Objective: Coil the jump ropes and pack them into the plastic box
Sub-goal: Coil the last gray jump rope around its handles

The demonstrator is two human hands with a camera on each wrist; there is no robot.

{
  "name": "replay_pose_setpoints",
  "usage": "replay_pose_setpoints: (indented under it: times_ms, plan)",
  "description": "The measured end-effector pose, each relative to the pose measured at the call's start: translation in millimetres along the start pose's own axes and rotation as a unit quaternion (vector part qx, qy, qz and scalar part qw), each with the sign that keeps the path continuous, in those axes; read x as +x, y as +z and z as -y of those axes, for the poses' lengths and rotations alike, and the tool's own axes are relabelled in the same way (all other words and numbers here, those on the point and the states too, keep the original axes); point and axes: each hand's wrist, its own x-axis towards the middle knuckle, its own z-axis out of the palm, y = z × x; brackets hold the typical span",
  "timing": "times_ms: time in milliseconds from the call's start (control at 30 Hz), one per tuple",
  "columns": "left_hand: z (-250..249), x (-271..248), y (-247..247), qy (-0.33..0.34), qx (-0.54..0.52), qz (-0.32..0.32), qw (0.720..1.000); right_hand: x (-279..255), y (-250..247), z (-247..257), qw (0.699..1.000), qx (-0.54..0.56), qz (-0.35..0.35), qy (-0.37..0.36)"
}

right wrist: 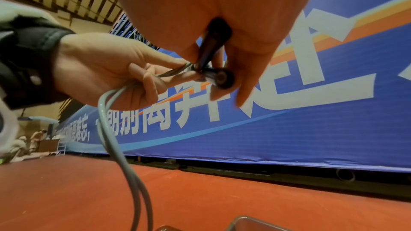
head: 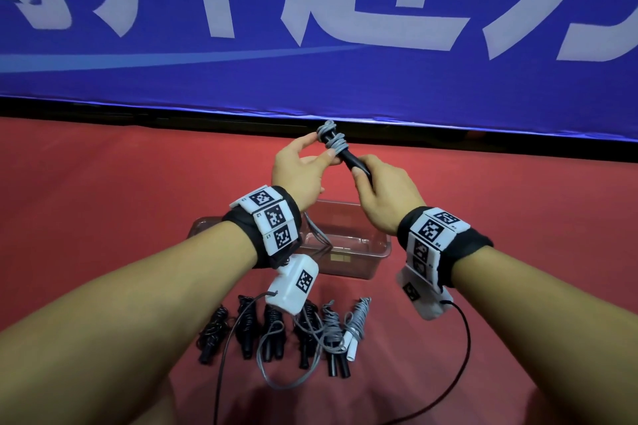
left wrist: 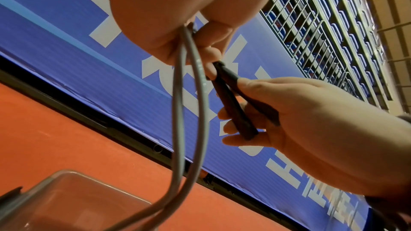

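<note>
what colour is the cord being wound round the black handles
Grey cord, wound round the black handles; the head view shows it best.

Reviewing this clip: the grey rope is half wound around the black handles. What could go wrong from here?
1. The right hand grips only the lower ends of the two black handles; they may splay, loosening the grey cord wraps.
2. The left hand pinches the cord while a long grey loop hangs down; it could snag the clear plastic box.
3. The hanging loop might drag the coiled ropes on the red floor.
</note>
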Motion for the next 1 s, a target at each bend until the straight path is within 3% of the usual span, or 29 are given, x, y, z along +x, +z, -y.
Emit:
replay_pose_setpoints:
  times_ms: [300, 533, 600, 733, 867, 1000]
  plan:
    - [3, 2, -6, -0.022, -0.006, -0.015, 1.0, 1, -5, 3, 0.987, 0.154, 0.016, 0.032]
    - [2, 1, -3, -0.037, -0.049, 0.061, 0.996, -2, -9, 6, 0.947, 0.319, 0.018, 0.044]
    - [1, 1, -4, -0.033, -0.064, 0.055, 0.996, -3, -12, 6, 0.939, 0.338, 0.026, 0.054]
    - [3, 2, -8, -0.03, -0.062, 0.024, 0.997, -4, -12, 4, 0.955, 0.29, 0.036, 0.052]
    - [4, -1, -6, -0.023, -0.029, -0.014, 0.999, -3, -9, -2, 0.989, 0.147, -0.003, 0.024]
    - [-1, -5, -3, -0.014, -0.008, -0.039, 0.999, -2, -7, 1, 1.0, 0.028, -0.006, 0.0]
